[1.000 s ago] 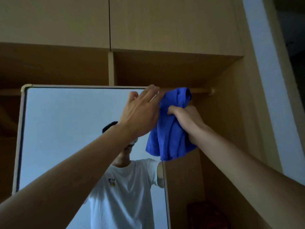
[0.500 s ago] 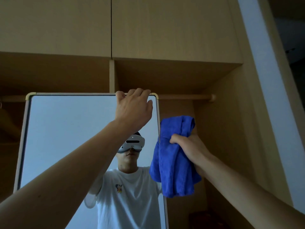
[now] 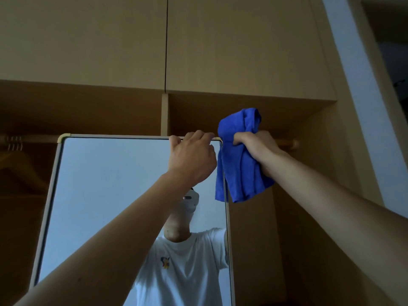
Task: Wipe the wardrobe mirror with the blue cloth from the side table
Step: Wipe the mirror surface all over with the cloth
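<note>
The wardrobe mirror stands in front of me in a pale frame and reflects a person in a white T-shirt. My left hand grips the top edge of the mirror near its right corner, fingers curled over the frame. My right hand holds the bunched blue cloth just right of that corner. The cloth hangs down along the mirror's right edge and sticks up above my fist.
Closed wooden cabinet doors fill the space above. A wooden clothes rail runs behind the mirror, with wooden hangers at the left. The open wardrobe bay at the right is dark. A white wall strip borders the wardrobe's right side.
My left hand went from an open reach to gripping the mirror's top edge. My right hand dropped with the cloth, then rose again to the mirror's top right corner.
</note>
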Demonstrator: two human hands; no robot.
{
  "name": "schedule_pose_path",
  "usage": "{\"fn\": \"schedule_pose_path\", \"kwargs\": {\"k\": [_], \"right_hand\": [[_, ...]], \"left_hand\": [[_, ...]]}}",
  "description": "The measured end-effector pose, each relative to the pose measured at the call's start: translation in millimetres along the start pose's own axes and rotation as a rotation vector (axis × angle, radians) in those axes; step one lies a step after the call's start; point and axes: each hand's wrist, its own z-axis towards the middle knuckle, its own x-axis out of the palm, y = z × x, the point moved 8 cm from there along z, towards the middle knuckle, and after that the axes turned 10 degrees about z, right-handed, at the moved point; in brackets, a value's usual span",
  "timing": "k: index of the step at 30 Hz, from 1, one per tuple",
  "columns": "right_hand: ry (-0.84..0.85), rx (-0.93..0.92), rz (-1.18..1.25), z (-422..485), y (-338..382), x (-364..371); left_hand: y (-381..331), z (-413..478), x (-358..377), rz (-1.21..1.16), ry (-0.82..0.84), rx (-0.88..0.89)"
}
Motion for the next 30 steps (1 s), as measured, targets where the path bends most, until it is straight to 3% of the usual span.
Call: {"fn": "schedule_pose_path", "kwargs": {"k": [7,11,17,20,30], "right_hand": [[0.060,0.083,-0.060,-7,-25,-11],[0.024,0.008,-0.119,-3,-13,-8],[-0.008,-0.267,-0.591,9,41,13],[0.015,-0.302,-0.787,15,57,25],[0.068,-0.470,-1.051,16,75,84]], "left_hand": [[6,0,-7,0.015,-0.004,0.055],[31,-5,-15,0.050,0.003,0.053],[89,-19,-30,0.099,-0.034,-0.050],[120,-26,-40,0.112,-0.096,-0.115],[144,-36,-54,-0.023,-0.170,-0.071]]}}
